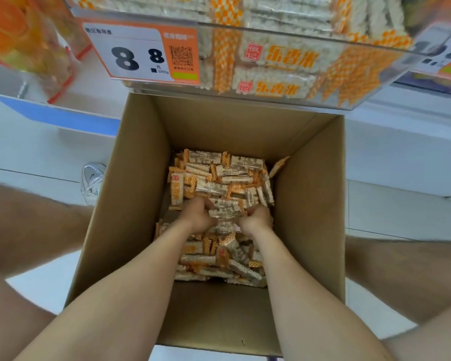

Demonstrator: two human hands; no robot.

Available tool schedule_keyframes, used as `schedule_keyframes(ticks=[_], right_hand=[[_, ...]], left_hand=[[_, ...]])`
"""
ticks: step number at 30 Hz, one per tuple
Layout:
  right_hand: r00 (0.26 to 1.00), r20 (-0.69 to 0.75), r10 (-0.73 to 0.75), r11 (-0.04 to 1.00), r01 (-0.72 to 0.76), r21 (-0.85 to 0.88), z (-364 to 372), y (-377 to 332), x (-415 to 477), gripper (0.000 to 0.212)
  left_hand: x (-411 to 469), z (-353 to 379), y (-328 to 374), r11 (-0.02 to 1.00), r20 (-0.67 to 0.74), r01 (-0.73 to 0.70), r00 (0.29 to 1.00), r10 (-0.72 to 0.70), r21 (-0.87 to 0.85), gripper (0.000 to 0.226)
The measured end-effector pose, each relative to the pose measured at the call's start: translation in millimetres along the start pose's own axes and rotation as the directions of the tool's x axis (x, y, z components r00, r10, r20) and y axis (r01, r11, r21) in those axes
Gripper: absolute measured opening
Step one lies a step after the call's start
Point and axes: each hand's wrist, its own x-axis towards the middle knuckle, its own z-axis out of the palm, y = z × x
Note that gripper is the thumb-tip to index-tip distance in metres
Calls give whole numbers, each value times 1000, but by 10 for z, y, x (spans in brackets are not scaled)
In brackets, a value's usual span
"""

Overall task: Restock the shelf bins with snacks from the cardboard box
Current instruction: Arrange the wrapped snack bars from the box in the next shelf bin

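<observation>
A tall open cardboard box [130, 204] stands on the floor between my legs. Its bottom holds several small orange-and-white wrapped snack bars [219, 175]. Both my arms reach down into it. My left hand [198, 214] and my right hand [257, 220] have their fingers curled into the pile, gripping a clump of snack bars [225, 208] between them. Above the box, a clear shelf bin [284, 63] is packed with the same snack bars.
An orange-and-white price tag [141, 54] reading 8.8 hangs on the bin's front left. Another bin with orange packets [29, 40] sits at upper left, a third bin [443, 56] at upper right. My shoe [93, 182] stands on the white tile floor left of the box.
</observation>
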Motion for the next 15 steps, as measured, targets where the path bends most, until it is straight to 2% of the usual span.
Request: schedule_keyframes(ticks=[4, 8, 12, 15], right_hand=[[992, -44, -117, 990, 120, 78, -205, -74, -20, 39], [962, -121, -244, 953, 261, 154, -370, -186, -136, 6], [965, -80, -249, 902, 261, 343, -527, -303, -337, 28], [970, -40, -240, 874, 234, 425, -652, -371, -475, 27]], left_hand=[[-146, -209, 84, 986, -101, 0, 995, -17, -167, 27], [-372, -479, 260, 975, -304, -57, 953, -11, -216, 22], [-580, -738, 431, 977, -387, -62, 922, -22, -205, 22], [-710, -872, 527, 978, -385, -38, 922, -44, -203, 41]])
